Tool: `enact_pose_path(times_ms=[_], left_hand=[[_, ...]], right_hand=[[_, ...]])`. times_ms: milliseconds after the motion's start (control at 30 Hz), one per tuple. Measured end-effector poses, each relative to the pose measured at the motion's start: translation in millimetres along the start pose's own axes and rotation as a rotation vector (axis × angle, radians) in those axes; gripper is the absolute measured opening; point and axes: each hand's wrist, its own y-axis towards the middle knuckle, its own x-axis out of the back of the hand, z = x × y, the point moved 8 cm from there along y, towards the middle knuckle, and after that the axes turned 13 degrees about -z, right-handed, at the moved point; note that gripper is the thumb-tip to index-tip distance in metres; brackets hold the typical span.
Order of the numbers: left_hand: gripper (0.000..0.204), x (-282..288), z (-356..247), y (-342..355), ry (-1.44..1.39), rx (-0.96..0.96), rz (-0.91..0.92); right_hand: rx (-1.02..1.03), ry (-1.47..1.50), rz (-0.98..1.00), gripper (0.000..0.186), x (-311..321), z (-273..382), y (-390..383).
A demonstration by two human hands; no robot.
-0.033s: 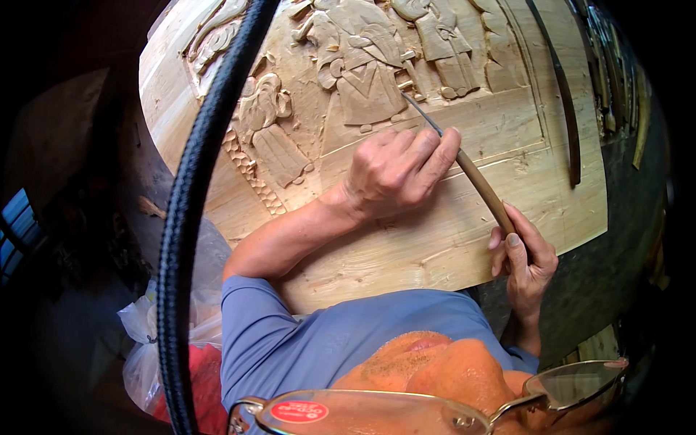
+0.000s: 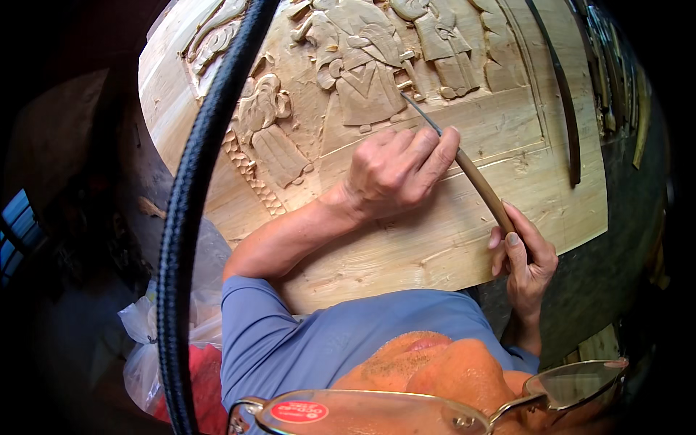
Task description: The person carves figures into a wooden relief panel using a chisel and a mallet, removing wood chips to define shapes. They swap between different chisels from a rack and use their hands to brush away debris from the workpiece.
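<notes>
A pale wooden relief panel [image 2: 435, 246] with carved robed figures [image 2: 362, 65] fills the upper middle of the view. My left hand [image 2: 395, 174] rests on the panel, its fingers pinching the thin steel shaft of a carving chisel [image 2: 478, 181]. The blade tip touches the wood just below the central figure. My right hand [image 2: 523, 264] grips the end of the chisel's brown wooden handle at the panel's lower right edge. A smaller carved figure [image 2: 268, 130] lies left of my left hand.
A thick black cable [image 2: 188, 217] hangs down the left side of the view. Plastic bags [image 2: 196, 362] with something red sit at lower left. A dark curved strip [image 2: 565, 109] lies on the panel's right part, with more tools [image 2: 616, 72] beyond. Spectacles [image 2: 435, 417] show at the bottom.
</notes>
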Motion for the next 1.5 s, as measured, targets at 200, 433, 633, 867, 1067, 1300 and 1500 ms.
enact_pose_path(times_ms=[200, 433, 633, 867, 1067, 1300, 1500], left_hand=[[0.046, 0, 0, -3, 0.010, 0.014, -0.001], [0.049, 0, 0, -2, -0.028, -0.017, -0.041], [0.055, 0, -18, 5, -0.105, -0.168, -0.034], [0.049, 5, -18, 1, -0.118, -0.150, -0.050], [0.033, 27, 9, 8, 0.088, -0.026, -0.128], [0.027, 13, 46, 12, 0.172, 0.158, -0.080], [0.023, 21, 47, 22, 0.085, 0.305, -0.076]], right_hand=[[0.089, -0.136, 0.016, 0.042, -2, -2, -1], [0.782, -0.608, -0.070, 0.047, -31, 29, -25], [0.747, -0.488, -0.192, 0.040, -7, 12, -45], [0.495, -0.274, -0.299, 0.038, 4, -8, -39], [0.503, -0.234, -0.323, 0.037, 6, -11, -40], [0.498, -0.249, -0.317, 0.035, 6, -8, -41], [0.521, -0.229, -0.297, 0.035, 5, -5, -37]])
